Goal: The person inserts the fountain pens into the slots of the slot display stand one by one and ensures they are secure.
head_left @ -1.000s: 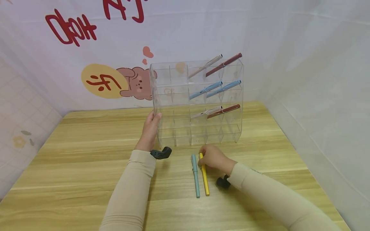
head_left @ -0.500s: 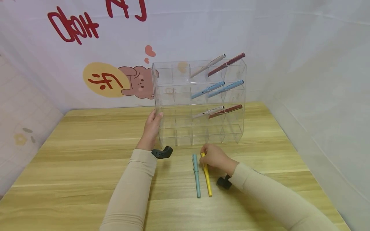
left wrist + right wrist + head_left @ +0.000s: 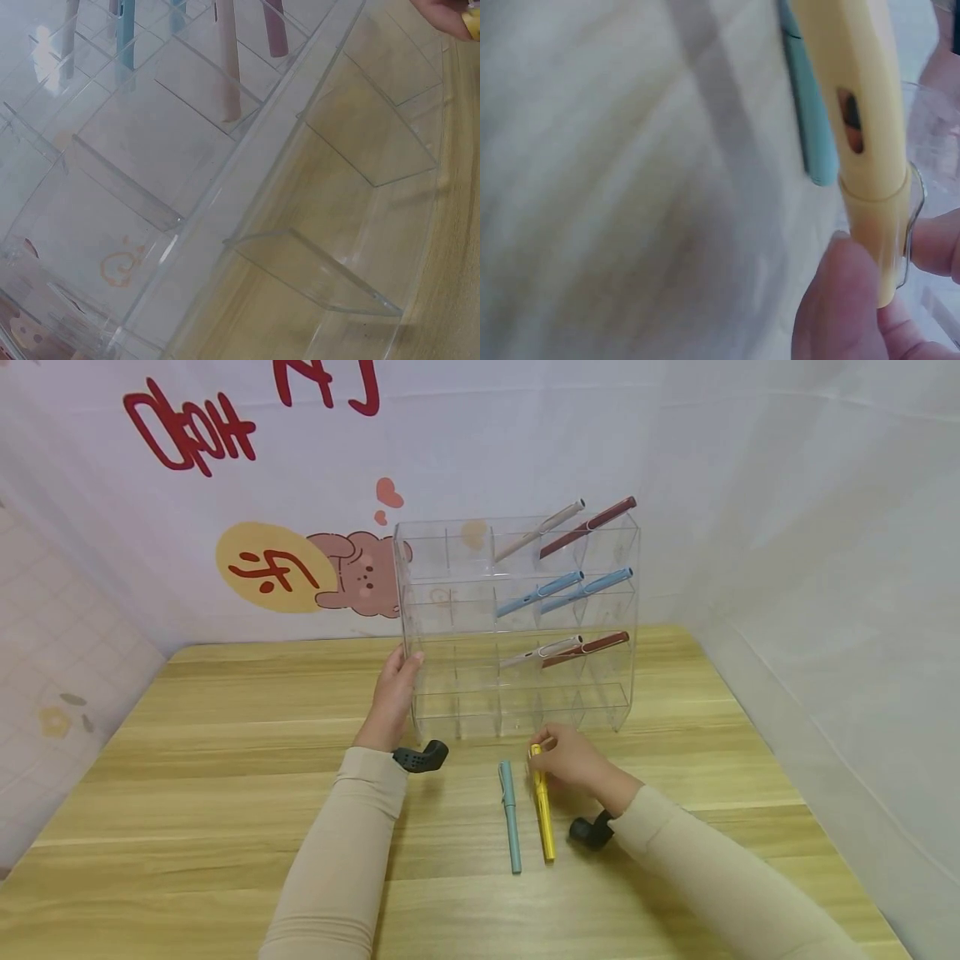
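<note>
My left hand [image 3: 393, 697] grips the left side of a clear acrylic pen rack [image 3: 465, 702] that stands upright on the table. In front of the rack my right hand [image 3: 573, 760] pinches a yellow pen [image 3: 544, 822] by its cap, thumb on one side and fingers on the other. Up close in the right wrist view, the yellow pen [image 3: 866, 112] shows a metal clip and a small window in its barrel. A teal pen [image 3: 512, 818] lies on the table just left of it.
Several pens lean in the rack's right-hand compartments: beige [image 3: 540, 531] and maroon [image 3: 588, 527] at the top, light blue pens [image 3: 588, 591] below, then a whitish pen [image 3: 540, 652] and a reddish-brown pen [image 3: 600, 645]. A printed white curtain [image 3: 712, 485] hangs behind the wooden table [image 3: 225, 735].
The right hand has shifted right and toward the rack, drawing the yellow pen away from the teal one. The pen's cap end has come up. The left hand keeps its hold on the rack.
</note>
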{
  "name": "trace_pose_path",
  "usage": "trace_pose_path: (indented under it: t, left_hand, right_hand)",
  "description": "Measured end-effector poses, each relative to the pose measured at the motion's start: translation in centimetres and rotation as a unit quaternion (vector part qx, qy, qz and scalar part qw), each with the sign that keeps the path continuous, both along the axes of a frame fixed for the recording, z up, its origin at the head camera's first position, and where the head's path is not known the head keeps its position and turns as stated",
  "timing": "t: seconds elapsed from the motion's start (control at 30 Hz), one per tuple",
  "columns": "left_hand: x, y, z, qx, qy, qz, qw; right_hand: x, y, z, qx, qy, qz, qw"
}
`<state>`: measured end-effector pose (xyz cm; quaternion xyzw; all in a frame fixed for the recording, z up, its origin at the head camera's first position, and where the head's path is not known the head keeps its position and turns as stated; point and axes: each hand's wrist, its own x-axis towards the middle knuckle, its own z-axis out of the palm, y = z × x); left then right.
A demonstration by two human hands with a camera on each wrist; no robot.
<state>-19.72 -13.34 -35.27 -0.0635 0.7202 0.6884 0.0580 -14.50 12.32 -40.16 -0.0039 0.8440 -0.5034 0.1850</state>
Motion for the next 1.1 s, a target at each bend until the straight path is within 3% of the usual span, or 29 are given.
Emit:
trace_pose_path:
  t: [0.1,0.2,0.5,0.83,1.1]
  left_hand:
    - [0.6,0.2,0.9,-0.005,0.001,-0.001,1.0]
    - [0.6,0.3,0.9,-0.006,0.001,0.001,1.0]
    - [-1.1,-0.3,-1.9,-0.008,0.019,0.008,0.9998]
    - [-1.2,-0.3,-2.0,-0.01,0.022,0.01,0.9997]
    - [-1.3,-0.3,-2.0,-0.008,0.019,0.01,0.9997]
  right_hand:
    - [-0.1,0.2,0.5,-0.012,-0.002,-0.007,1.0]
    - [-0.2,0.4,0.9,-0.016,-0.003,-0.014,1.0]
    - [-0.5,1.0,2.2,-0.056,0.006,-0.04,0.998]
    - [-0.9,2.5,4.2,-0.128,0.041,-0.074,0.988]
    - [-0.9,3.0,5.4,-0.158,0.061,-0.134,0.976]
